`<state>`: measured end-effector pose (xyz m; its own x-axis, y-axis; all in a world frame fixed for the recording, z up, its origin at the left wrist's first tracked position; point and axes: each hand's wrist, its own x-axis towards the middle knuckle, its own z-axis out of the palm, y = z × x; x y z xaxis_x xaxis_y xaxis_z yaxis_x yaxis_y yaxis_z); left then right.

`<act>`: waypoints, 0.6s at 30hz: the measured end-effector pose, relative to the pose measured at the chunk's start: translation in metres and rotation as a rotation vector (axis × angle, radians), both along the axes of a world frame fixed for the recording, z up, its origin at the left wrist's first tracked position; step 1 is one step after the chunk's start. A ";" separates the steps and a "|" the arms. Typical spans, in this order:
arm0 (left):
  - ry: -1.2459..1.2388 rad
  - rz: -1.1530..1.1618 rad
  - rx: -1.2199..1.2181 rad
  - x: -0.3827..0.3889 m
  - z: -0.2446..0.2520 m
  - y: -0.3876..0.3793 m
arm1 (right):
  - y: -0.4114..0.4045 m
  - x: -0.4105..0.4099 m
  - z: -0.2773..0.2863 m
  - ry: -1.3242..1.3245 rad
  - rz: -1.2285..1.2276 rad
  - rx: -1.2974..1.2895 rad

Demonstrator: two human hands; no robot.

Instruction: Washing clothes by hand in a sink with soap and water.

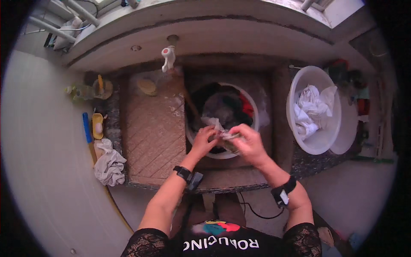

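Over a white basin [256, 112] in the stone sink, my left hand [205, 138] and my right hand [247, 141] grip a small light-coloured cloth [214, 122] between them. Both hands are close together at the basin's near side, and the cloth is bunched between the fingers. Dark clothes [208, 93] and a red garment [246, 106] lie in the basin, around murky water [223, 107]. The right hand's fingers are slightly blurred. A black band sits on each of my forearms.
A ribbed stone washboard slab [154, 128] adjoins the sink on the left, with an oval brush or soap [147, 87] on it. Above is a white tap [167, 59]. A white tub [290, 106] with white cloths [310, 109] stands right. A crumpled cloth [110, 163] and yellow soap dish [97, 125] lie left.
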<state>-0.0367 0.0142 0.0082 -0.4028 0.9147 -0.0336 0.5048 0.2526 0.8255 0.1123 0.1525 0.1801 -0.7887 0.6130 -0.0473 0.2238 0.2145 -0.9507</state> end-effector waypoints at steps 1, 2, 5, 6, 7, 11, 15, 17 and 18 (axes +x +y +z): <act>-0.020 -0.083 0.061 -0.002 0.017 -0.003 | 0.008 0.005 0.006 -0.001 -0.034 -0.084; 0.061 -0.060 0.110 -0.004 0.031 -0.002 | 0.016 0.009 0.009 0.028 -0.048 -0.194; -0.238 -0.037 -0.070 -0.015 0.055 -0.011 | 0.029 0.019 0.006 0.089 -0.147 -0.401; -0.234 -0.024 -0.070 -0.015 0.056 -0.014 | 0.032 0.022 -0.002 0.111 -0.231 -0.509; -0.085 0.033 -0.107 -0.010 0.055 -0.015 | 0.033 0.025 -0.015 0.106 -0.228 -0.508; 0.274 0.088 -0.253 0.005 0.029 -0.006 | 0.032 0.042 -0.119 -0.262 -0.359 -0.235; 0.597 -0.069 -0.334 0.037 -0.008 -0.004 | 0.004 0.031 -0.197 -0.561 -0.104 0.352; 0.607 -0.203 -0.426 0.053 -0.028 -0.004 | -0.003 0.027 -0.217 -0.713 0.023 0.459; 0.605 -0.209 -0.429 0.057 -0.036 -0.002 | -0.007 0.025 -0.229 -0.702 0.046 0.557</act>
